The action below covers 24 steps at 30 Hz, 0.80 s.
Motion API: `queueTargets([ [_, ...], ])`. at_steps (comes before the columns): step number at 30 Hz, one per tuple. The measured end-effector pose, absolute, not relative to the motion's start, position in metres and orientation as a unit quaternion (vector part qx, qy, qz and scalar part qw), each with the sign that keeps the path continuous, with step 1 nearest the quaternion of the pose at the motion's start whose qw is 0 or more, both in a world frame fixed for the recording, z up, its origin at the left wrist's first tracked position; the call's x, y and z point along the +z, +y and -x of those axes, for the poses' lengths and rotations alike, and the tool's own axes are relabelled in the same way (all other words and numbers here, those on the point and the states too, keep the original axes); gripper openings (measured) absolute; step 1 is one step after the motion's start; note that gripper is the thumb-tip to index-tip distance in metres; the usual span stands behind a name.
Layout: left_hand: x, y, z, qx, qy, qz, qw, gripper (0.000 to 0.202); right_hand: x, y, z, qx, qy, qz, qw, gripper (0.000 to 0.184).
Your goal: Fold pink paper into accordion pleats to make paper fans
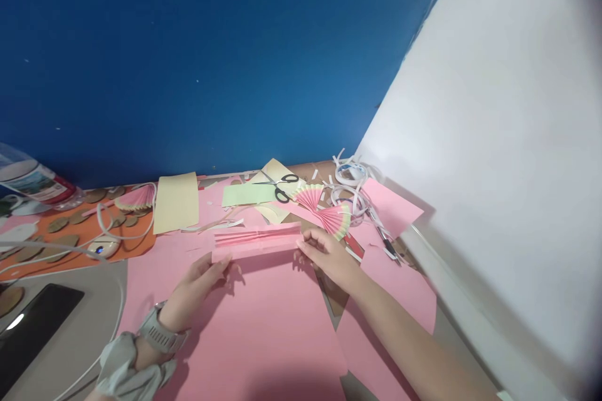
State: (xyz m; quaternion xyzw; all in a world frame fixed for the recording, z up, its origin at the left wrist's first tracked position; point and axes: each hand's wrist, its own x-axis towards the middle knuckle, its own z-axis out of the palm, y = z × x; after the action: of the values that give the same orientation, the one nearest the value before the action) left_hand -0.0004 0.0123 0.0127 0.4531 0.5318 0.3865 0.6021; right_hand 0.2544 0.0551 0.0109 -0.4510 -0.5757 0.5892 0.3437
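Observation:
A strip of pleated pink paper (258, 242) is stretched between my two hands, its folds running lengthwise. My left hand (205, 277) pinches its near left corner between thumb and fingers. At the right end, my right hand (323, 253) grips the strip the same way. Under both hands lies a large pink sheet (263, 326). Just beyond my right hand sit pink paper fans with yellow-green edges (335, 218). Black-handled scissors (282, 187) rest on a light green paper strip (247, 194) behind the pleated paper.
A yellow sheet (175, 203) lies at the back left. Farther left are a bottle (37, 182), a white cable, an orange mat (145, 241) and a black phone (40, 332). Tape rolls (352, 173), a pen (388, 244) and paper scraps crowd the right. Blue and white walls border the table.

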Motion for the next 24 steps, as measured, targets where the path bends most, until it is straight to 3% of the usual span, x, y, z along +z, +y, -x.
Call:
queueTargets([
  [5,0.009,0.019,-0.011,0.418,0.531,-0.396,0.622,0.037,0.007,0.057,-0.255,0.581,-0.558,0.452,0.384,0.020],
  [17,-0.004,0.023,-0.021,0.430,0.545,-0.450,0.562,0.025,-0.007,0.059,-0.250,0.654,-0.453,0.435,0.422,0.030],
  [24,-0.006,0.021,-0.024,0.414,0.547,-0.468,0.558,0.022,-0.007,0.060,-0.250,0.670,-0.430,0.459,0.394,0.032],
])
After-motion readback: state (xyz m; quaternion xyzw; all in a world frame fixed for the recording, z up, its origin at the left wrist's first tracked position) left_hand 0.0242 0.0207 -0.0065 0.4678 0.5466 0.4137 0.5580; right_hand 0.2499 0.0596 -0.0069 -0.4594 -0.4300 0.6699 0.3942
